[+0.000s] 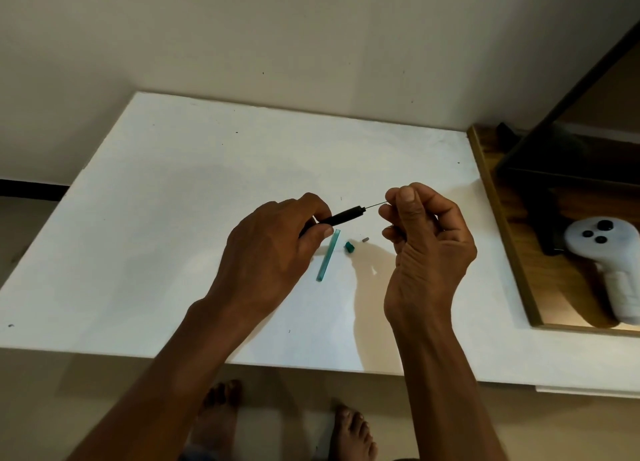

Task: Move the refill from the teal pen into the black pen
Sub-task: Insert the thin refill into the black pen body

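My left hand (273, 253) grips the black pen barrel (343, 216), held a little above the white table and pointing right. A thin refill (376, 206) sticks out of the barrel's right end. My right hand (422, 239) pinches that refill's far end between thumb and fingers. The empty teal pen barrel (328, 255) lies on the table just below the black pen. A small teal cap (349, 247) and a tiny grey piece (364, 239) lie to its right.
The white table (173, 218) stands against a pale wall. At the right, a wooden tray (512, 239) holds a white controller (613, 260) and a dark box (571, 170). My bare feet (349, 429) show below the table's front edge.
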